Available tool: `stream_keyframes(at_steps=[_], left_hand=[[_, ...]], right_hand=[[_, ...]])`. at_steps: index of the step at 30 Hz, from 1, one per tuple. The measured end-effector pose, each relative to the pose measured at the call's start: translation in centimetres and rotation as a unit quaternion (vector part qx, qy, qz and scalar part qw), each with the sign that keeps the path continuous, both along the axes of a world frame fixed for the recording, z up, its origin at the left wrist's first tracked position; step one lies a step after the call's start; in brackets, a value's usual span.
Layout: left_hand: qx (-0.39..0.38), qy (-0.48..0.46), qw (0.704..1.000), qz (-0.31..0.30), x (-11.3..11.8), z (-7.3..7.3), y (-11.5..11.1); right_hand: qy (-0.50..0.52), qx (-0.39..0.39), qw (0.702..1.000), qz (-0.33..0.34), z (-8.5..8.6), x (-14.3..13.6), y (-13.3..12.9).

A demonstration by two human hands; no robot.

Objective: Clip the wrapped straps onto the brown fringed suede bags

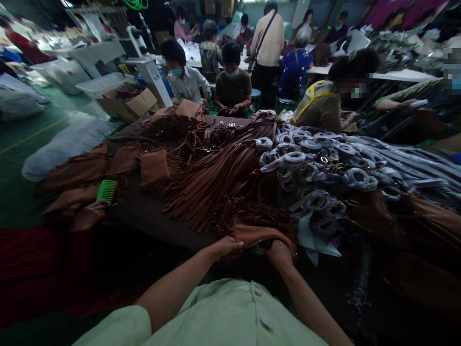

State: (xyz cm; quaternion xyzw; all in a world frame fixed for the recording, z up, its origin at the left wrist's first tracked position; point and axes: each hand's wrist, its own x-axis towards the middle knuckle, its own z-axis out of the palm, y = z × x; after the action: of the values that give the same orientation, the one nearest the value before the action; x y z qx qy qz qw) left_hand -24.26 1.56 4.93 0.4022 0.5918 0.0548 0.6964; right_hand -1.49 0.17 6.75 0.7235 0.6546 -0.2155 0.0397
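A brown fringed bag point(257, 234) lies at the table's near edge, its opening facing me. My left hand point(227, 246) is closed on the left corner of the bag's edge, thumb on top. My right hand point(280, 253) reaches into the opening at the right side, and its fingers are hidden inside. Dark fringe point(248, 211) spreads out beyond the bag. Just past it lies a fan of long brown straps point(216, 178). To the right are several coiled straps in clear plastic point(319, 199).
At left, a co-worker's hand point(88, 215) holds a green comb point(106, 191) by brown fringed bags. Another fringed bag point(154, 168) lies on the dark table point(144, 211). Several people sit across the table. A cardboard box point(129, 103) and a plastic-wrapped bundle point(65, 149) stand at the left.
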Motion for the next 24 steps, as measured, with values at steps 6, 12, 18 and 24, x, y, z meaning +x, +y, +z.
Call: stream_keyframes(at_steps=[6, 12, 18, 24], left_hand=[[-0.02, -0.061, 0.997, 0.034, 0.2, 1.2, 0.3], [-0.02, -0.071, 0.996, 0.043, 0.5, 1.6, 0.7], [0.001, -0.072, 0.997, 0.032, 1.0, 1.8, 0.8], [0.006, -0.088, 0.994, 0.065, 0.4, 2.4, 1.3]], right_hand=[[0.115, 0.0, 0.991, 0.074, 3.3, -4.3, -2.5], [0.104, 0.061, 0.99, 0.07, 3.8, -6.5, -2.7], [0.06, 0.065, 0.992, 0.092, 4.6, -6.8, -3.2], [0.036, 0.006, 0.999, 0.011, 4.6, -2.2, -3.0]])
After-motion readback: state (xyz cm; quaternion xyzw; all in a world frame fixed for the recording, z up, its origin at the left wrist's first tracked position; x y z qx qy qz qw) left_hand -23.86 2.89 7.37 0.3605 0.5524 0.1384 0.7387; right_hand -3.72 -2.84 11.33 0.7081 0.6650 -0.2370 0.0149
